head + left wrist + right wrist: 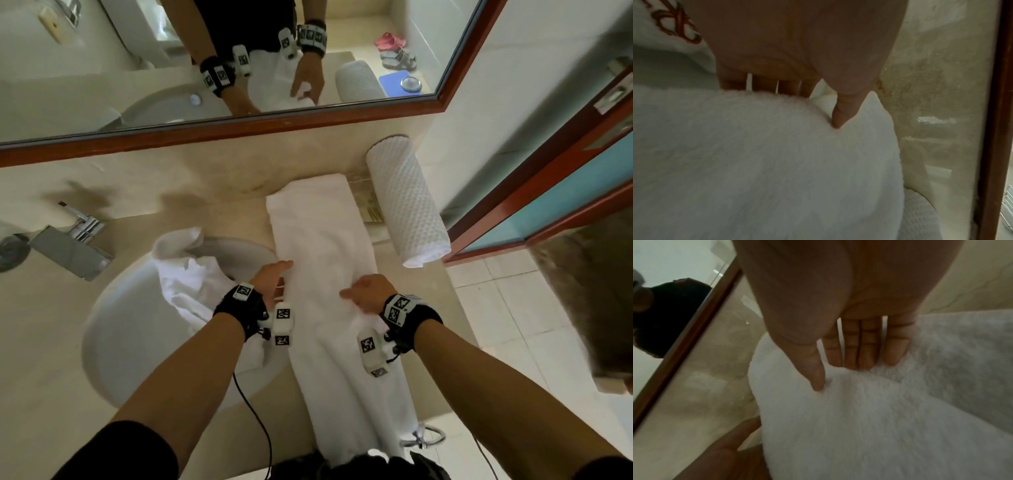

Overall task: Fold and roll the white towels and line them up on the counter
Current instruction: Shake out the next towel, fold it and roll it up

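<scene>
Folded towel point(322, 240): a long white strip laid across the counter point(191, 192) from the back edge by the mirror point(239, 123) to the front edge, where its near end hangs over; it lies just to the right of the sink basin point(113, 342). Left hand point(270, 277): placed on the left margin of the strip, fingers point(764, 84) extended and flat on the pile, thumb tip pressed into the cloth; nothing gripped. Right hand point(368, 291): placed on the right margin of the strip, level with the left hand, fingers point(857, 347) straight and together, pressing the cloth down, thumb tip dug into a small ridge of fabric; nothing gripped. The cloth between the two hands is slightly puckered. Rolled towel point(406, 202): waffle-textured, white, lying on the counter near its right edge, just beside the folded strip and roughly parallel to it, not touching it as far as the head view shows. Loose towel point(185, 274): white, crumpled, draped partly inside the sink basin, touching the left wrist strap area; the left wrist view shows brown embroidery on white fabric to the left of the hand. Faucet point(72, 240): chrome, at the back-left of the basin.
</scene>
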Motion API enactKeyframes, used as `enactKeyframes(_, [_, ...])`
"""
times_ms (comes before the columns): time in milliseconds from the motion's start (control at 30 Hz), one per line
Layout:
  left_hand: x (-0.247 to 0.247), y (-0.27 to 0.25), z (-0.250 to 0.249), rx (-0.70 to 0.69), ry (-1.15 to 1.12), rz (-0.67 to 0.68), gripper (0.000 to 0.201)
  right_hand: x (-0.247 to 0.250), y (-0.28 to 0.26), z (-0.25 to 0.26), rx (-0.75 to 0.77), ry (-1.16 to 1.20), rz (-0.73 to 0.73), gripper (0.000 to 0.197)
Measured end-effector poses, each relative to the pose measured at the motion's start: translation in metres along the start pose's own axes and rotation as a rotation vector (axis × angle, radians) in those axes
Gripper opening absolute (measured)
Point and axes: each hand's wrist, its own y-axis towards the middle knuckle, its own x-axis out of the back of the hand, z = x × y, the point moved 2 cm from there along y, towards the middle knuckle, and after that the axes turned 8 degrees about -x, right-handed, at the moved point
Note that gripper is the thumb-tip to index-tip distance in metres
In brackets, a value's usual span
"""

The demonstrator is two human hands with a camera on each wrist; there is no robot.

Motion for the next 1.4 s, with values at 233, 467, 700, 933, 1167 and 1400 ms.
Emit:
enactKeyframes(233, [-0.005,-0.004,0.008,-0.078,-0.07,-0.016,0.034,-0.01,-0.005,-0.021,0.017,0.137,-0.052,0.032])
enactKeyframes(467, [-0.002,-0.006,0.003,-0.2,-0.06,-0.121,0.034,-0.01,-0.022,-0.028,0.097,-0.054,0.064,0.025])
enactKeyframes(700, [-0.003,-0.004,-0.005,-0.196,-0.015,-0.214,0.05,0.017,-0.016,-0.044,0.037,0.151,-0.214,0.025])
enactKeyframes(933, [-0.007,0.005,0.003,-0.176,-0.03,-0.142,0.044,-0.001,-0.014,-0.075,0.003,0.021,-0.091,0.028])
enactKeyframes(1167, [-0.004,0.011,-0.008,-0.163,-0.056,-0.168,0.037,0.012,-0.019,-0.08,-0.041,-0.173,-0.14,0.027])
enactKeyframes(1400, [0.0,0.024,-0.029,-0.15,-0.046,-0.14,0.034,0.021,-0.024,0.013,0.305,-0.101,-0.33,0.036])
